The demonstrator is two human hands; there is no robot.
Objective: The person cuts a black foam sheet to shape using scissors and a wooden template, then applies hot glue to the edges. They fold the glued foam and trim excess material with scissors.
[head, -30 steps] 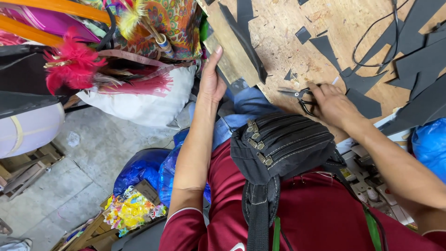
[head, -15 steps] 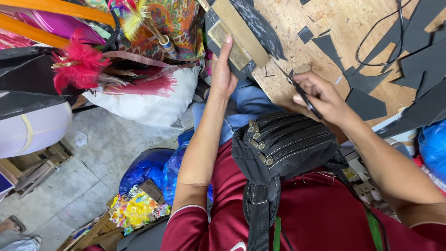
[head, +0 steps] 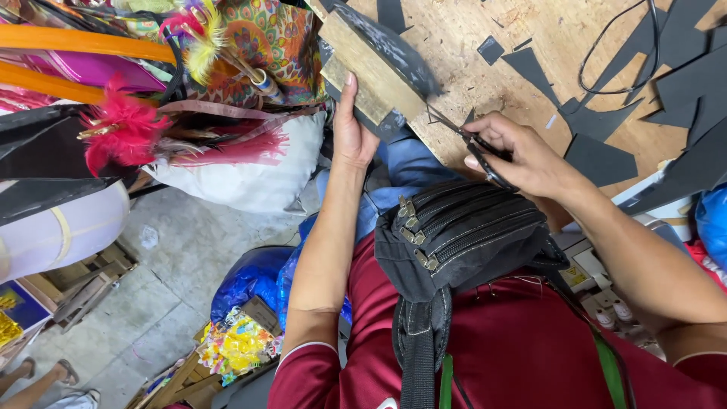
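Observation:
My left hand [head: 351, 129] grips the near edge of a flat cardboard piece [head: 371, 72] backed with dark grey foam sheet, held up over the workbench edge. My right hand [head: 522, 155] is shut on black-handled scissors [head: 466, 140], whose blades point left and touch the dark foam at the piece's lower right edge. A black zip pouch [head: 462, 235] hangs on my chest over a maroon shirt, between the two arms.
The plywood workbench [head: 469, 45] carries several dark foam offcuts [head: 598, 159] and a black cord [head: 613, 53]. To the left are a patterned bag, pink and yellow feathers [head: 121, 132], orange strips and a white sack [head: 242, 178]. Blue bags [head: 250, 276] lie on the concrete floor.
My right hand picked the scissors up off the bench and brought them left to the foam-backed piece. My left hand kept its hold as the piece came nearer.

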